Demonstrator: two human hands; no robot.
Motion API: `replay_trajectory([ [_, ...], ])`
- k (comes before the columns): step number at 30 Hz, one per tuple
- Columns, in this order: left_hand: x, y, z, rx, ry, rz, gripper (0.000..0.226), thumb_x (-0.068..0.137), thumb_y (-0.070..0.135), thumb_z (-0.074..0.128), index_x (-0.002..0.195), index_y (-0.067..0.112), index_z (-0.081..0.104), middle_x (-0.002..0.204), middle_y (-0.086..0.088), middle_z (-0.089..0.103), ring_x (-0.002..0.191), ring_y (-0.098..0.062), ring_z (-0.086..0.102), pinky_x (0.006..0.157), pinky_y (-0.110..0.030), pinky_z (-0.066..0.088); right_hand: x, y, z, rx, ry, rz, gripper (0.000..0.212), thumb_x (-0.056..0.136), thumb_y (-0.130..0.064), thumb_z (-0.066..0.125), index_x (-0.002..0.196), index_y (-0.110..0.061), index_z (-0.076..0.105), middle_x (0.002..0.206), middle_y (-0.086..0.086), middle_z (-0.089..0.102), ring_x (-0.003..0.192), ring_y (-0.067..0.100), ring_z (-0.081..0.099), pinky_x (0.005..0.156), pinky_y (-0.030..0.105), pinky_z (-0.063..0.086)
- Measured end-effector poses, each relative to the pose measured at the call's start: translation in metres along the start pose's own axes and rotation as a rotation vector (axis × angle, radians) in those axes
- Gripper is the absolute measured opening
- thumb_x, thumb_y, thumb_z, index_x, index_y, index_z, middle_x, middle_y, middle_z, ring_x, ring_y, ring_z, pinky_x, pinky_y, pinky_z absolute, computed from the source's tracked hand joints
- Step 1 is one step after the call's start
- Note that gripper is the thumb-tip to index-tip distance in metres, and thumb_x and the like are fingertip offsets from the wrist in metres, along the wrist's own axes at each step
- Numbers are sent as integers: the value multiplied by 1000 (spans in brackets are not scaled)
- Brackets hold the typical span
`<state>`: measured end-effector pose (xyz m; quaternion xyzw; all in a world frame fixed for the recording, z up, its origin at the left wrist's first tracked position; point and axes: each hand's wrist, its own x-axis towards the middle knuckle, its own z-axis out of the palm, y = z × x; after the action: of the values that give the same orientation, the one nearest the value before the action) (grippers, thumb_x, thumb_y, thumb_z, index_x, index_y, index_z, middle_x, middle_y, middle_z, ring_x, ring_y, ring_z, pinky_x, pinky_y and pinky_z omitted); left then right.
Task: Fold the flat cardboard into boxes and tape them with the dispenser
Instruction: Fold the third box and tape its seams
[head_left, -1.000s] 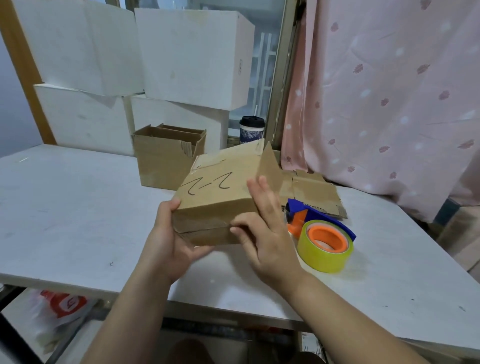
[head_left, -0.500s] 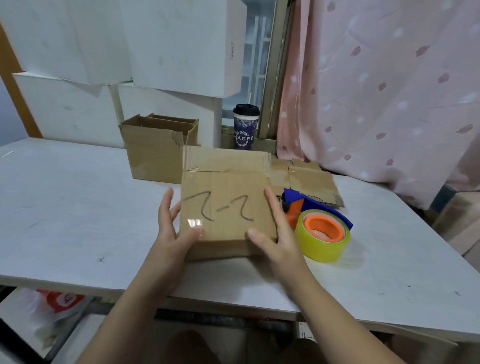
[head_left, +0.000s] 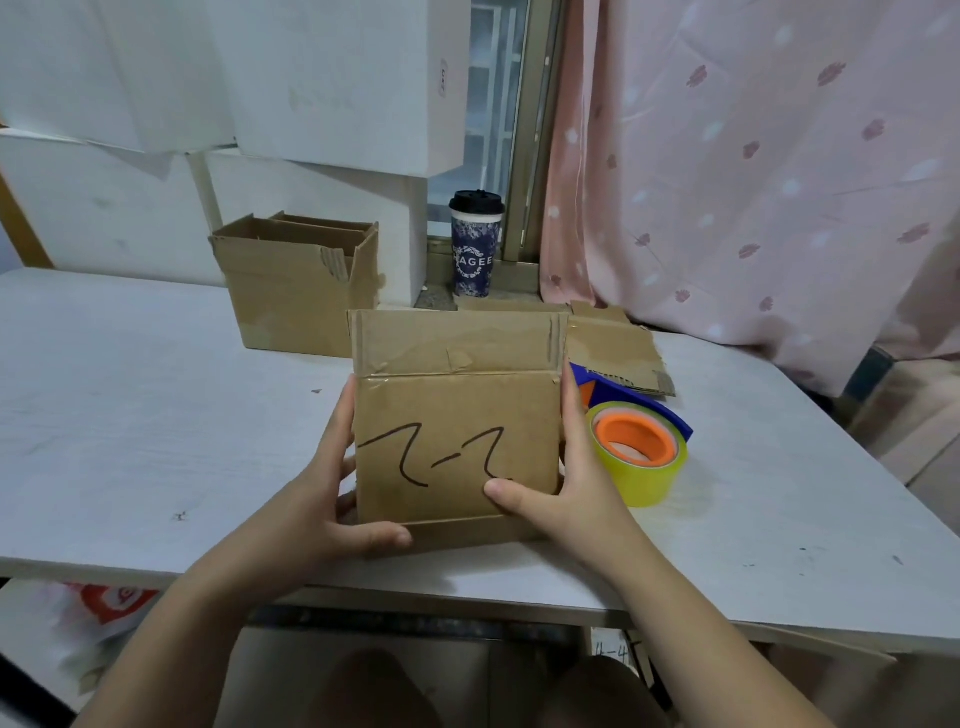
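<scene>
A small brown cardboard box marked "2-2" in black pen stands on the white table in front of me, one flap raised at its far side. My left hand grips its left side, thumb along the lower front edge. My right hand grips the right side, thumb on the marked face. The tape dispenser, blue and orange with a yellow tape roll, lies just right of the box, partly hidden by my right hand.
An open cardboard box stands behind to the left. Flat cardboard lies behind the dispenser. A lidded paper cup sits on the sill. White boxes are stacked at the back; a pink curtain hangs right.
The box has been turned and set upright so its marked face points at me. Both hands shifted from its near end to its two sides.
</scene>
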<state>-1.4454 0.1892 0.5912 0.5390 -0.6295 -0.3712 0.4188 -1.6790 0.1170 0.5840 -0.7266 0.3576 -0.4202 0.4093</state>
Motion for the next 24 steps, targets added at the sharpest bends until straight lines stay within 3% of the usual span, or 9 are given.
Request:
replay_trajectory([
  [4, -5, -3, 5, 35, -3, 50, 119, 67, 26, 79, 141, 57, -9, 143, 35, 27, 131, 9, 33, 99, -16, 42, -2, 7, -6, 53, -20, 41, 118, 58, -33, 86, 139, -65, 6, 126, -43, 45, 115, -14, 50, 87, 9, 46],
  [8, -6, -14, 12, 165, 31, 88, 120, 70, 19, 83, 145, 50, -6, 142, 35, 27, 132, 7, 31, 107, -25, 35, -5, 10, -13, 20, -37, 99, 114, 50, -45, 87, 144, -38, 23, 121, -28, 58, 113, -4, 56, 100, 27, 47],
  [11, 5, -18, 12, 198, 44, 69, 118, 71, 13, 81, 142, 54, -4, 132, 42, 34, 122, 18, 36, 93, -7, 38, -5, 12, -12, -20, -43, 148, 101, 52, -47, 85, 136, -46, 30, 121, -26, 60, 113, -2, 58, 98, 28, 46],
  [13, 14, -16, 14, 228, 91, 50, 112, 72, 10, 80, 140, 54, 3, 118, 48, 41, 111, 24, 40, 81, 0, 39, -3, 11, -8, -92, -17, 154, 110, 50, -52, 84, 142, -43, 24, 132, -20, 54, 122, 3, 52, 104, 33, 43],
  [15, 17, -11, 16, 218, 122, 54, 99, 71, 17, 82, 134, 53, 14, 113, 43, 46, 109, 22, 43, 85, -5, 42, -1, 9, -5, -171, -3, 150, 121, 49, -56, 83, 148, -35, 17, 143, -11, 46, 130, 9, 45, 109, 39, 39],
  [17, 16, -5, 19, 82, 163, 77, 86, 68, 39, 81, 133, 48, 26, 125, 29, 48, 118, 9, 46, 101, -24, 43, -1, 9, -4, -207, 1, 139, 122, 49, -57, 82, 149, -32, 16, 144, -8, 45, 131, 12, 44, 108, 41, 39],
  [19, 11, 7, 22, -111, 296, 164, 87, 66, 59, 75, 138, 46, 28, 138, 20, 46, 126, -3, 46, 104, -39, 42, -1, 9, -4, -234, -5, 130, 122, 49, -57, 81, 149, -31, 16, 143, -9, 45, 131, 11, 44, 107, 41, 40],
  [21, 8, 22, 23, -155, 439, 312, 82, 67, 67, 68, 138, 51, 29, 142, 24, 40, 131, -1, 40, 103, -30, 41, 0, 11, -3, -241, -3, 133, 122, 49, -59, 81, 149, -33, 16, 144, -10, 44, 131, 11, 44, 107, 41, 40],
  [24, 12, 42, 23, 6, 514, 408, 48, 79, 54, 56, 125, 45, 47, 133, 19, 50, 127, -2, 43, 100, -28, 41, 0, 10, -4, -197, 14, 130, 123, 48, -55, 82, 148, -39, 13, 144, -11, 43, 131, 12, 44, 107, 42, 40],
])
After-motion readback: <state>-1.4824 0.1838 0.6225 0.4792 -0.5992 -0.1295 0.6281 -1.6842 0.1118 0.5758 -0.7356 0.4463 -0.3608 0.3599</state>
